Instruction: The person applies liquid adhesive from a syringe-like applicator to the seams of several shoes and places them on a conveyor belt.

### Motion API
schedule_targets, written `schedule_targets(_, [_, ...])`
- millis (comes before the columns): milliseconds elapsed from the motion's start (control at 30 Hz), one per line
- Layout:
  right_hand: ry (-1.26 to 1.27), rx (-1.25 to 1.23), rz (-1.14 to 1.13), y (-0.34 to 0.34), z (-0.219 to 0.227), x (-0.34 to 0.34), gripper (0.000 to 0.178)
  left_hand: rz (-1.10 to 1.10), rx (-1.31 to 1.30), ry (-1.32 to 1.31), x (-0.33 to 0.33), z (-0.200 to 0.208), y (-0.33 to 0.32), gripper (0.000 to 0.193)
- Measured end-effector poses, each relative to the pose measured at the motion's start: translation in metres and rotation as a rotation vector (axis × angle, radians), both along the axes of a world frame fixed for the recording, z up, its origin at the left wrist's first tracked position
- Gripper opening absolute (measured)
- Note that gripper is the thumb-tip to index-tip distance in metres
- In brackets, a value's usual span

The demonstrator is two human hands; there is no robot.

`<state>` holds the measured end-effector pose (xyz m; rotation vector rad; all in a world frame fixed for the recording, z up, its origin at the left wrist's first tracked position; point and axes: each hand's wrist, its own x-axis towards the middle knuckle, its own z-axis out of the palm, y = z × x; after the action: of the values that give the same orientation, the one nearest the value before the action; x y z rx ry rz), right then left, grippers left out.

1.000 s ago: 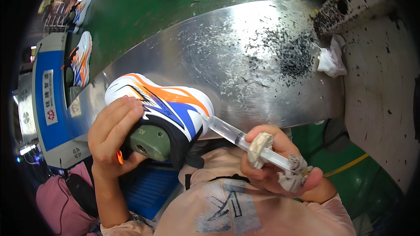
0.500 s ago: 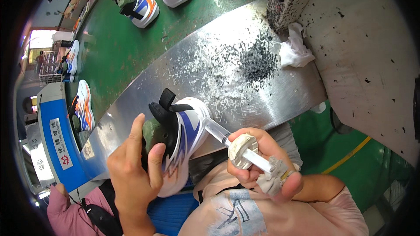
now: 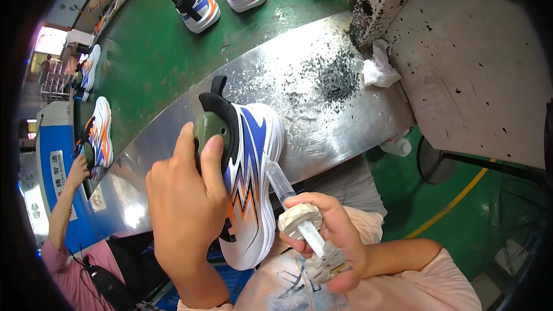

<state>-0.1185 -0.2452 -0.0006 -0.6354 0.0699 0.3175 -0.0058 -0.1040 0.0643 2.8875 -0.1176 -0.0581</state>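
Holding a white shoe (image 3: 250,213) over the near edge of the table (image 3: 322,150), toe near, heel far: left hand (image 3: 190,196) has thumb and forefinger curled around the green block (image 3: 212,128) in the shoe's opening, other fingers mostly hidden. Right hand (image 3: 333,227) has fingers closed round a syringe (image 3: 279,181), thumb at the plunger end; pale wad (image 3: 300,219) at the barrel's end, grey wad (image 3: 324,262) on the plunger. Syringe tip is at the shoe's right side, can't tell if touching. White rag (image 3: 380,72) far right on table. More shoes (image 3: 199,6) on the far green surface (image 3: 138,75); co-worker's hand (image 3: 79,170) by a shoe, far left.
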Motion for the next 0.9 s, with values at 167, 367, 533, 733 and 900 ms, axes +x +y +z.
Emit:
schedule_targets(167, [-0.217, -0.086, 0.021, 0.009, -0.003, -0.013, 0.092, 0.004, -0.104, -0.035, -0.001, -0.001, 0.018, 0.032])
schedule_targets(367, [0.325, 0.514, -0.064, -0.027, -0.032, 0.043, 0.086, -0.417, -0.197, -0.192, -0.033, -0.013, 0.045, 0.05])
schedule_targets(533, [0.363, 0.516, 0.459, 0.025, -0.029, 0.12, 0.085, -0.631, -0.208, -0.145, -0.035, -0.014, 0.123, 0.037])
schedule_targets(733, [0.186, -0.215, 0.917, 0.089, 0.046, 0.148, 0.106, -0.457, -0.187, -0.676, -0.104, -0.065, 0.158, 0.02])
schedule_targets(900, [0.122, -0.477, 1.031, 0.088, 0.081, 0.131, 0.109, -0.359, -0.09, -0.599, -0.137, -0.085, 0.15, 0.027])
